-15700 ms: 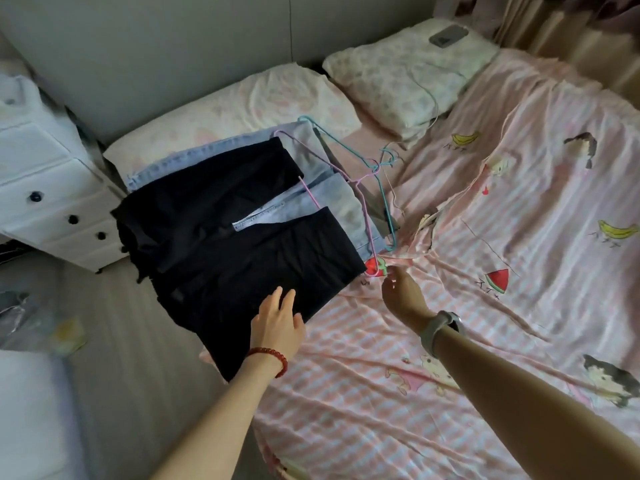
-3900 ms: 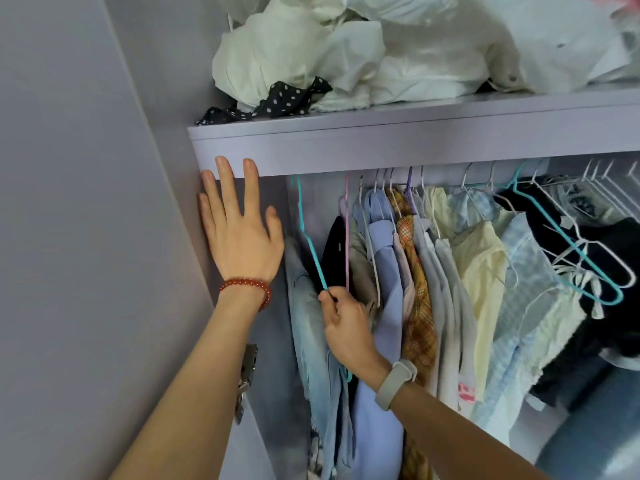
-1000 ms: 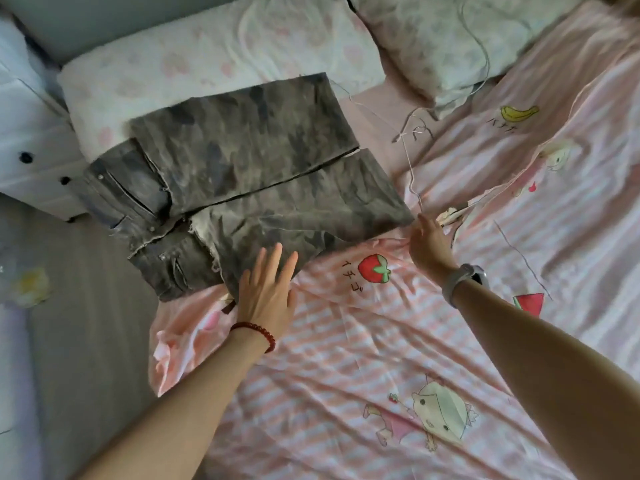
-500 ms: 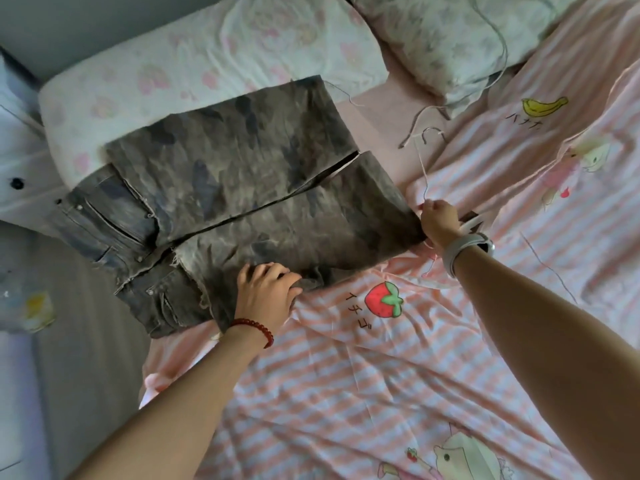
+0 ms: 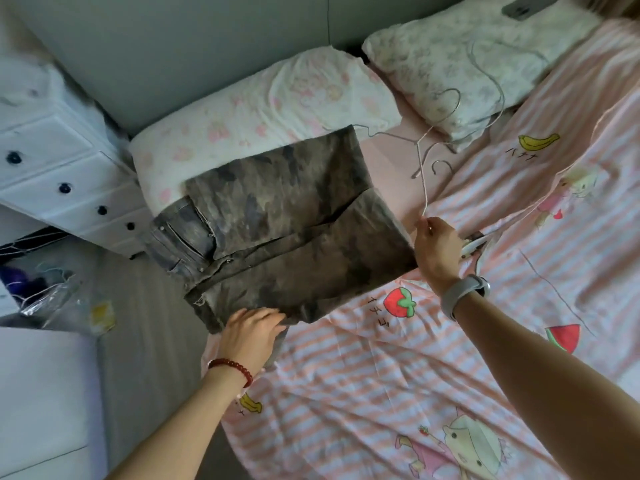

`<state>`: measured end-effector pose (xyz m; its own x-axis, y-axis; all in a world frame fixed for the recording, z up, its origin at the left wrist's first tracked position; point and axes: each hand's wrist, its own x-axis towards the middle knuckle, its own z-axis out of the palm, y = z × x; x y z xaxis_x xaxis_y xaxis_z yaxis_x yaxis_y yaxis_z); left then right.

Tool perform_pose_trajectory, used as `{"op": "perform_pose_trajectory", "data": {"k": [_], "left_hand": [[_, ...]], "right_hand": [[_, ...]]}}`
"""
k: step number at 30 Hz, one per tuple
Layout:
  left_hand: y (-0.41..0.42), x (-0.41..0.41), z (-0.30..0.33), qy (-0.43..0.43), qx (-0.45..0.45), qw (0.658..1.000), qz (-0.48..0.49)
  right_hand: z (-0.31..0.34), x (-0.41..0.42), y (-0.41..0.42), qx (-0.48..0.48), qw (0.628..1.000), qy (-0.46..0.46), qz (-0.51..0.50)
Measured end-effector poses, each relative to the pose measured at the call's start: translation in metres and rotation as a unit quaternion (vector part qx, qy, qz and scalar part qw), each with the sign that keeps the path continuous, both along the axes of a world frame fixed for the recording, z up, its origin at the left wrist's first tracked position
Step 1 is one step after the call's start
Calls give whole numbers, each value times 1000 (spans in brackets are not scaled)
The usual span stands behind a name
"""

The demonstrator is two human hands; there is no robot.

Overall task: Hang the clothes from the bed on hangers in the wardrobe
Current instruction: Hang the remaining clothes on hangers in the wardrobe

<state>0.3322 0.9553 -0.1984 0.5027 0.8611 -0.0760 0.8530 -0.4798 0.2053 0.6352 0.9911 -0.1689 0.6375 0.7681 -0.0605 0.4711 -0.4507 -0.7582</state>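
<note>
**Jeans and hanger taken up from bed**

Jeans [image 5: 287,233], folded and mottled grey, are seen lying across the near corner of the bed [image 5: 398,368], partly over a pillow [image 5: 277,98]. Their lower edge is gripped by the left hand [image 5: 252,332], fingers curled into the cloth. A thin wire hanger [image 5: 420,157] is pinched at one end between the thumb and fingers of the right hand [image 5: 437,245], just beside the jeans' folded end; its hook lies toward a second pillow [image 5: 460,64]. The step in hand is judged to be the pairing of garment and hanger. Next, the jeans would need to be threaded over the hanger's bar before being carried to the wardrobe, which is not in view.
</note>
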Motion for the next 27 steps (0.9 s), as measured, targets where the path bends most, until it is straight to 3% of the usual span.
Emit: {"op": "perform_pose_trajectory", "data": {"k": [5,7,9,13,18,27], "left_hand": [[-20,-19,37,39,-128,990,47],[-28,-26,54,60,-145,986,60],[-37,-34,77,28,-147,985,92],[-54,-51,148,-87,-58,987,122],[-87,-63,250,-140,108,979,98],[-224,-95,351,-108,302,947,39]], "right_hand": [[58,-32,-20,79,995,-33,61],[85,-42,-31,113,988,-55,89],[115,-53,-44,152,980,-68,107],[172,-84,-81,201,966,-80,138],[242,-132,-142,256,947,-97,166],[346,-165,-308,429,834,-306,166]]}}
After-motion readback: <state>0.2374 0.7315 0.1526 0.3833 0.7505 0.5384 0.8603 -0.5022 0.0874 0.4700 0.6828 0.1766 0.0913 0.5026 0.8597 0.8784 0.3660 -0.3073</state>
